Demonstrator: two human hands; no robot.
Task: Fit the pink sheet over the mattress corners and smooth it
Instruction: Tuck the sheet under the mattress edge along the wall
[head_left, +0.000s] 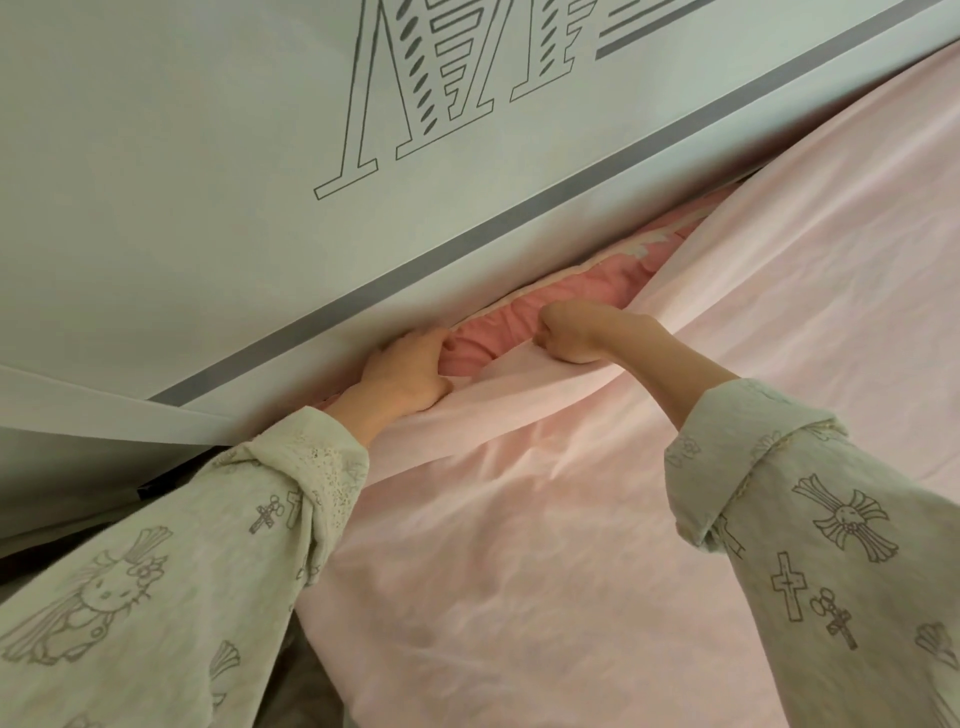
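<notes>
We see both hands, left grip (402, 376) and right grip (569, 332), fisted on pink sheet (519, 519) edge; fingertips hidden.

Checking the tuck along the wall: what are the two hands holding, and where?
Both the left hand and right hand grip the pale pink cotton sheet by its folded edge.

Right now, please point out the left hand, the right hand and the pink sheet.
left hand (402, 376), head view, back of the hand.
right hand (576, 332), head view, knuckles of the fist.
pink sheet (519, 519), head view, wrinkled top surface.
</notes>
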